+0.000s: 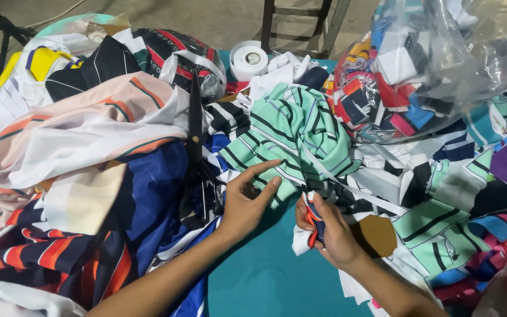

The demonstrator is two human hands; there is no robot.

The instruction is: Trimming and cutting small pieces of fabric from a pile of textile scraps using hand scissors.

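My left hand [246, 196] rests with fingers spread on the lower edge of a mint-green fabric with dark stripes [291, 132], which lies bunched in the middle of the pile. My right hand [331, 232] grips a small folded bundle of blue, white and orange cloth [309, 226] just below that green piece. A thin white strip [347, 185] runs from the green fabric down past my right hand. Both hands hover above a teal table surface [265, 276].
Black scissors [196, 126] lie on the cloth left of my left hand. A large heap of peach, navy and orange fabric [83, 152] fills the left. A clear plastic bag of scraps [418, 64] sits back right, a white tape roll [249, 58] behind, a brown card [377, 235] at right.
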